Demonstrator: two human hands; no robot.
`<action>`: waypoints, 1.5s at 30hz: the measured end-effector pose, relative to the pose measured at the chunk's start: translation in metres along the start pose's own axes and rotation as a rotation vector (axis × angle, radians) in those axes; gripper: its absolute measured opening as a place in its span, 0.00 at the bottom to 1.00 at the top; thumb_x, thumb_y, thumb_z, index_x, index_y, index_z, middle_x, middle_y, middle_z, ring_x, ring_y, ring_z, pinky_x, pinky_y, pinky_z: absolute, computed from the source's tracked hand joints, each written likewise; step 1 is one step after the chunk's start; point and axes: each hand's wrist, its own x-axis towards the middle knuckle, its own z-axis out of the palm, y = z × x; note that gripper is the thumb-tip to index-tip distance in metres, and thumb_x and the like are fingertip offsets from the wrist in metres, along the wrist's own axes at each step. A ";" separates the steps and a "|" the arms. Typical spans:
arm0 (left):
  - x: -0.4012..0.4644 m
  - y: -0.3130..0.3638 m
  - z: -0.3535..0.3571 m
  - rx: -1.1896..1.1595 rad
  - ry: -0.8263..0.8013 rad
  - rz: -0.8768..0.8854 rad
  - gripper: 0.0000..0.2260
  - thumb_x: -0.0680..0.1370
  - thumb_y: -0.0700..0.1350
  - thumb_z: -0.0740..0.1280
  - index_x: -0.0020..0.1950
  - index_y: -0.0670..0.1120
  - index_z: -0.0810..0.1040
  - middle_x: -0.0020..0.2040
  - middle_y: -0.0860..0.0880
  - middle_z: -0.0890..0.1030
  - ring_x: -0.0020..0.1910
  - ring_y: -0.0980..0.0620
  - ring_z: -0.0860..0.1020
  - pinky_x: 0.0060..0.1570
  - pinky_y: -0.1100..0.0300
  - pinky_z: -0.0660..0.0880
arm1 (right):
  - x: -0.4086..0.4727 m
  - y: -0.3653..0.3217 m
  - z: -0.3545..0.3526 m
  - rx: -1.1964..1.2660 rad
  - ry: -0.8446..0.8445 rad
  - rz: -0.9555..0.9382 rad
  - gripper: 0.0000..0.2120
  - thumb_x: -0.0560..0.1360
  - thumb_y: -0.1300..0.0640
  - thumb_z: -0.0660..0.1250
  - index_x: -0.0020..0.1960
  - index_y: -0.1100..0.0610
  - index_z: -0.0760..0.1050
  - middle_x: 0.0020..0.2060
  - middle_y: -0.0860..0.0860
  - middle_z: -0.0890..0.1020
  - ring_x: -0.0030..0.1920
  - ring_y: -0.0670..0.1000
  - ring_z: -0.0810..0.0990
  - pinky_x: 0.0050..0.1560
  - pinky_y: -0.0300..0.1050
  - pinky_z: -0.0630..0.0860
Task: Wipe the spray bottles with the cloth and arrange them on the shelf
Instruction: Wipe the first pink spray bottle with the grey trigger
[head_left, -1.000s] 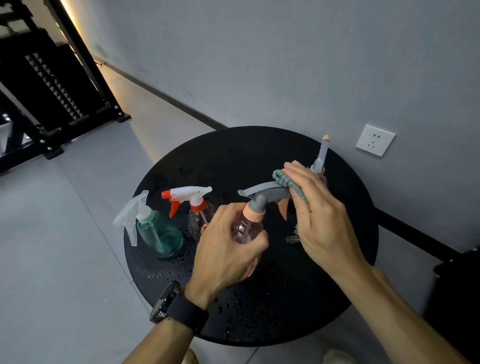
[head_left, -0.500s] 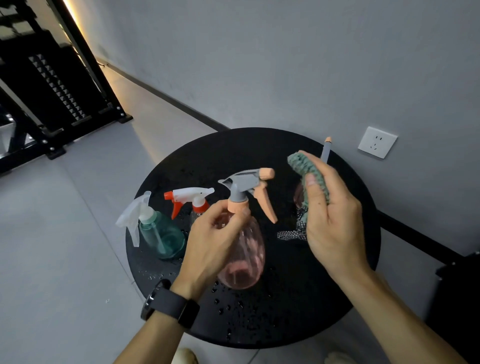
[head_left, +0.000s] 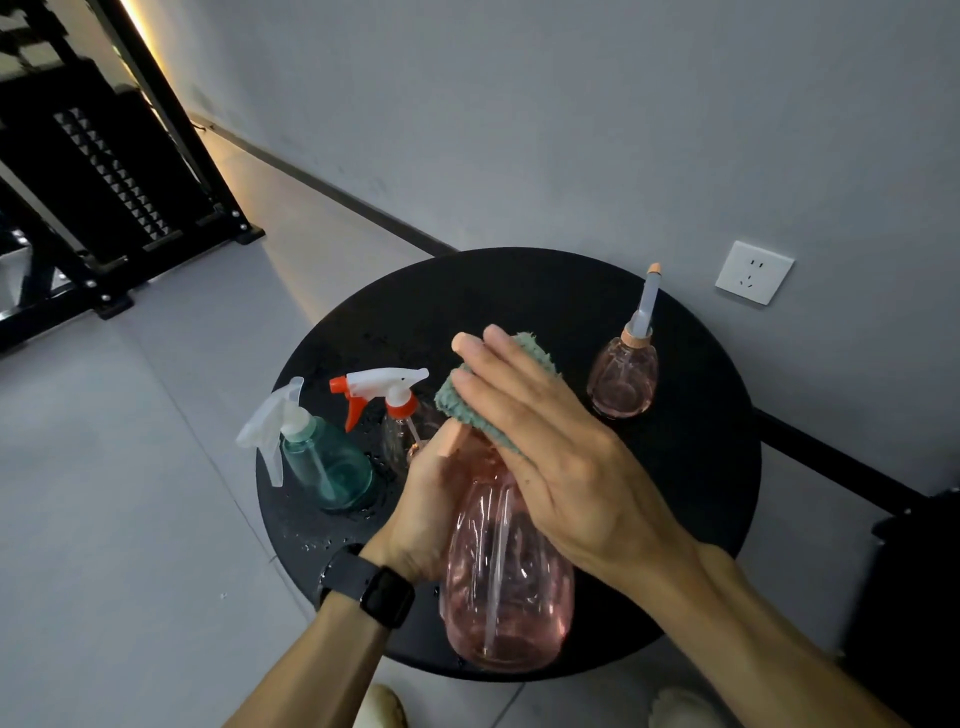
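At the far left a black metal shelf (head_left: 78, 171) stood on the grey floor, well apart from the round black worktop (head_left: 691, 467). On the worktop's left part stood a teal spray bottle (head_left: 324, 465) with a white trigger head, and just beside it a clear spray bottle (head_left: 402, 423) with a red and white trigger head (its body partly hidden behind the left hand). Water drops lay on the worktop around these two.

The left hand (head_left: 431, 509), with a dark watch (head_left: 371, 584) on its wrist, gripped the pink spray bottle (head_left: 506, 577) at the neck and upper body, fingers curled round it. The bottle was held above the near part of the worktop, its base toward the camera. Its trigger head was covered by the cloth and the hands, so how it faced could not be told.

The right hand (head_left: 556, 452) lay over the top of that bottle with fingers straight, pressing a teal cloth (head_left: 488, 395) against it; the cloth showed beyond the fingertips and below the palm's edge.

Further right, a small pink bottle (head_left: 623, 376) with a long thin nozzle stood upright near the worktop's far right edge, apart from the hands. A white wall socket (head_left: 753, 273) sat on the grey wall beyond.
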 end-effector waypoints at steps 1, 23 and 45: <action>-0.001 0.001 0.001 0.015 0.010 0.000 0.33 0.82 0.40 0.48 0.24 0.49 0.83 0.25 0.51 0.79 0.25 0.59 0.78 0.27 0.67 0.75 | 0.000 0.000 0.000 0.007 -0.022 0.000 0.20 0.80 0.67 0.59 0.71 0.65 0.67 0.73 0.58 0.67 0.76 0.53 0.60 0.74 0.53 0.63; 0.013 0.002 -0.022 -0.091 0.042 0.060 0.25 0.78 0.46 0.54 0.29 0.44 0.85 0.31 0.46 0.83 0.30 0.53 0.83 0.30 0.63 0.79 | -0.026 0.023 0.000 -0.015 -0.034 0.060 0.22 0.76 0.71 0.66 0.69 0.63 0.71 0.69 0.56 0.72 0.73 0.51 0.67 0.72 0.47 0.66; 0.071 -0.029 -0.015 0.800 0.301 0.151 0.13 0.77 0.54 0.70 0.60 0.54 0.78 0.52 0.57 0.83 0.52 0.60 0.81 0.56 0.55 0.78 | -0.039 0.069 -0.052 -0.087 0.329 0.500 0.20 0.78 0.71 0.61 0.70 0.63 0.71 0.69 0.53 0.72 0.71 0.44 0.66 0.70 0.28 0.58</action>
